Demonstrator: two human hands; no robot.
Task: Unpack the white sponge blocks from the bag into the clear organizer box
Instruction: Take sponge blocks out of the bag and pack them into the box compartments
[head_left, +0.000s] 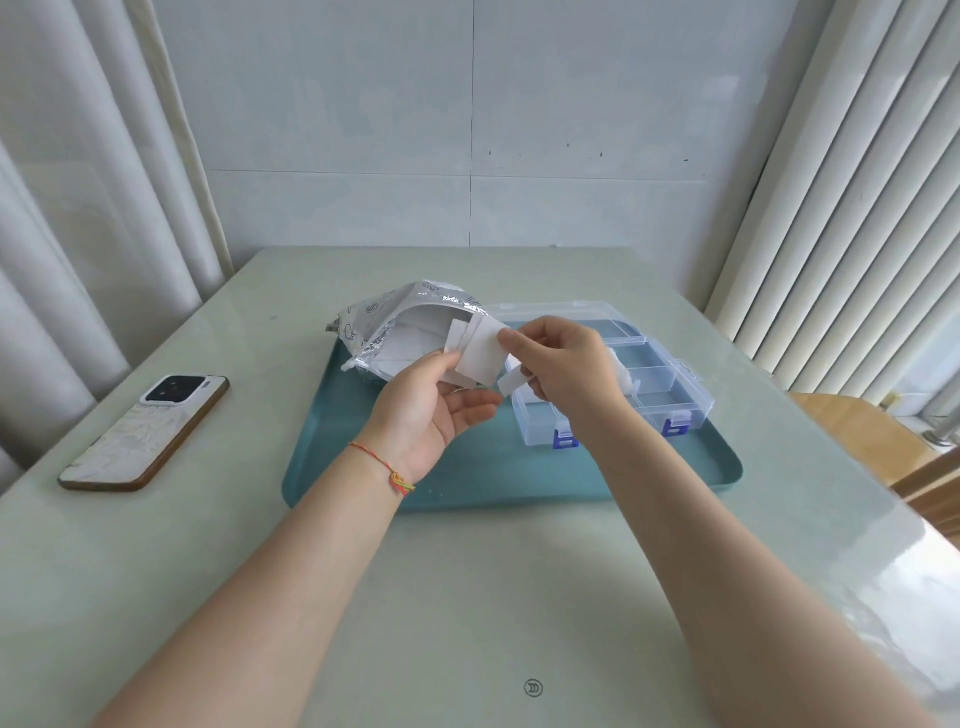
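Separating sponge blocks above the tray. My left hand (426, 405) holds a fanned stack of white sponge blocks (475, 353), its grip closed on their lower edges with the palm turned up. My right hand (561, 364) pinches the upper right corner of the front block between thumb and forefinger; a smaller white piece (511, 383) shows under its fingers, and I cannot tell whether it is held or merely behind. The bag (395, 332) lies open on the far left of the teal tray (701, 467), more white visible in its mouth. The clear organizer box (654, 379) sits open just beside my right hand. To do this step well, I judge it best to peel 1 block free with a light pinch, keep the rest steady, then lower it flat into an empty compartment. A phone (145, 434) rests on the counter (467, 597), well apart.
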